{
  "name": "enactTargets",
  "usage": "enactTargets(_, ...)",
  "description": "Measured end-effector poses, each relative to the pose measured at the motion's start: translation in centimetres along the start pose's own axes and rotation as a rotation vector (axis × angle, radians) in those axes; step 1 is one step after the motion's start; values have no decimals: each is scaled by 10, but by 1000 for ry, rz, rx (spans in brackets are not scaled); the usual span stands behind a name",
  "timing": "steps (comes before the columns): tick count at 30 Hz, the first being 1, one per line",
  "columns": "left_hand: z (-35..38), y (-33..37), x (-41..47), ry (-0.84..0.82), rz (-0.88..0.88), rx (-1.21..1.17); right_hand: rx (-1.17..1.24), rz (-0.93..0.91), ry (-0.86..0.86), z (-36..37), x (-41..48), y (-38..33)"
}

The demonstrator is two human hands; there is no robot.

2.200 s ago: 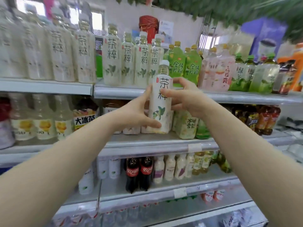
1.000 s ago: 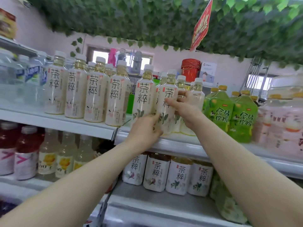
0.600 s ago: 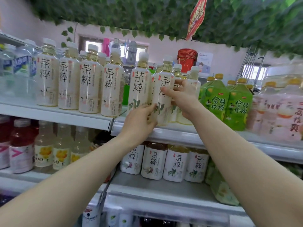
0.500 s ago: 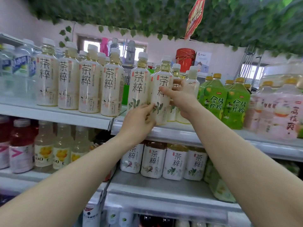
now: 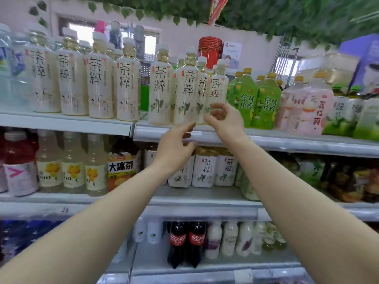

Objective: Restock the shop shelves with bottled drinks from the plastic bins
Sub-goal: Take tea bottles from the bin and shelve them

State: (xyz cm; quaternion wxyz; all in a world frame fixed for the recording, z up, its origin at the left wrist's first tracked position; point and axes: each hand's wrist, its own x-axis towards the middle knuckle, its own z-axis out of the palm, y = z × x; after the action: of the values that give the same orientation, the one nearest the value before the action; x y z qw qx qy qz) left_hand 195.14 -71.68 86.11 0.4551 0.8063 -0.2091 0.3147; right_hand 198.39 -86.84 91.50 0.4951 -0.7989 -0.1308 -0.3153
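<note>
L hand and R hand are hovering empty, fingers loosely curled, at the top shelf front edge. White tea bottle is standing upright just behind that edge, packed btwn same-label bottles; narrow gap is showing left of the row.

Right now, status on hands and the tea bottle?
Left hand and right hand empty, fingers loosely curled. White-labelled pale tea bottle upright on top grey shelf, in row. Nothing blocking.
</note>
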Motion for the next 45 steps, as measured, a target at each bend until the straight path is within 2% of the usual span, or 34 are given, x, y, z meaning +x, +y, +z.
enactTargets(4, 30, -2, -30, -46, -5, -71, -95, -36, 8, -27, -51, 26)
enactTargets(7, 62, -4, -60, -144, -24, -128, -233, -26, 37, -54, -99, 55)
enactTargets(12, 117, 2, -117, -283, -67, -184, -359, 81, 1, -95, -177, 106)
enactTargets(20, 223, 21, -198, -512, -168, -248, -332, 290, 2, -167, -287, 200)
enactTargets(24, 283, 35, -242, -630, -162, -272, -298, 444, 7, -214, -338, 241)
enactTargets(33, 409, 40, -344, -851, -301, -260, -217, 764, -32, -299, -448, 341)
enactTargets(38, 450, 17, -397, -920, -408, -203, -118, 946, -60, -308, -507, 398)
enactTargets(45, 491, -35, -478, -1031, -602, -172, -158, 1099, -180, -288, -587, 468)
